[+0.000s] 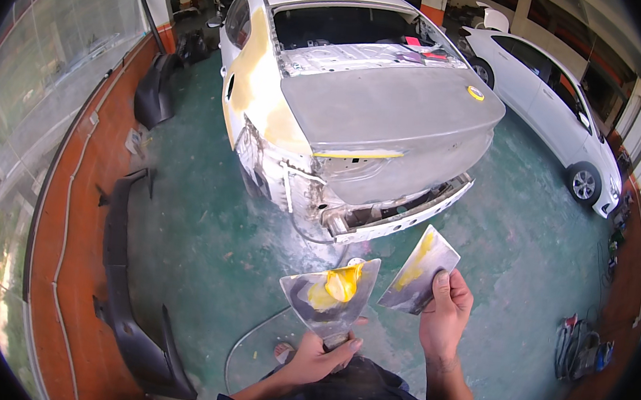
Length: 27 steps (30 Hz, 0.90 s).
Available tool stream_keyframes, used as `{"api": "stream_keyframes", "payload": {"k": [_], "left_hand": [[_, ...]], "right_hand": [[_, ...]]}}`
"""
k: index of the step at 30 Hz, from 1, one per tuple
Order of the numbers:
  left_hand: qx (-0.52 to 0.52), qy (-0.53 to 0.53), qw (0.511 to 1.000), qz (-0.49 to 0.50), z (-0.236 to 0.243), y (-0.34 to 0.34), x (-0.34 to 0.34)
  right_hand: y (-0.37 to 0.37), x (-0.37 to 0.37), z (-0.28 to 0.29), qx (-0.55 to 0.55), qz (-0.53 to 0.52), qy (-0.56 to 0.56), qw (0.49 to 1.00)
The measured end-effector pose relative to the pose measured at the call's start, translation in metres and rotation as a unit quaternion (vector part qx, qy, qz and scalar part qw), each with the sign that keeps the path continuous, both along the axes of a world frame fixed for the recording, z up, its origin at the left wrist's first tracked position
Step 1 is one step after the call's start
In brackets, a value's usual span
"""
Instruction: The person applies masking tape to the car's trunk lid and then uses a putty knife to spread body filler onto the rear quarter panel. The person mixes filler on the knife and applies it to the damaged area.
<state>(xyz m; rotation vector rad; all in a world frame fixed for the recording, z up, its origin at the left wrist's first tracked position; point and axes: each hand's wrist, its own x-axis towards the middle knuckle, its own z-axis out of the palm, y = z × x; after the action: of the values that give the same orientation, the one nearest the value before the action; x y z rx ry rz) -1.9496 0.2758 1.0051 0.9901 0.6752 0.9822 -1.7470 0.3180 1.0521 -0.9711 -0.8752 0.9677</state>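
My left hand [322, 359] is closed round the handle of a wide putty knife [308, 299], its blade pointing away from me. A lump of yellow body filler [342, 283] sits on that blade, with paler smears around it. Between the thumb and fingers of my right hand [446, 306] is a flat, four-sided spreader [419, 279], streaked with yellow along one side. The two tools are close together but apart. Beyond them stands a car [389, 107] with a grey-primed trunk lid, a sanded yellowish rear quarter and its bumper off.
A roll of yellow tape [475, 93] lies on the trunk lid. Dark bumper parts [128, 313] rest along the orange wall at left. A white car [546, 105] is parked at right. A hose [248, 335] crosses the green floor, and tools with cables [582, 351] lie at lower right.
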Motion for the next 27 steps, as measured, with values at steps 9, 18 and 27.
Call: {"api": "stream_keyframes", "payload": {"k": [9, 18, 27], "left_hand": [[0.170, 0.220, 0.960, 0.015, -0.031, -0.004, 0.008], [-0.003, 0.163, 0.984, 0.072, -0.044, -0.021, -0.004], [-0.095, -0.131, 0.983, -0.087, -0.046, -0.034, -0.004]], "right_hand": [[-0.016, -0.057, -0.025, -0.091, 0.024, 0.022, 0.995], [-0.016, -0.041, -0.018, 0.038, 0.054, 0.097, 0.993], [-0.024, -0.034, 0.007, 0.078, 0.151, 0.051, 0.984]]}}
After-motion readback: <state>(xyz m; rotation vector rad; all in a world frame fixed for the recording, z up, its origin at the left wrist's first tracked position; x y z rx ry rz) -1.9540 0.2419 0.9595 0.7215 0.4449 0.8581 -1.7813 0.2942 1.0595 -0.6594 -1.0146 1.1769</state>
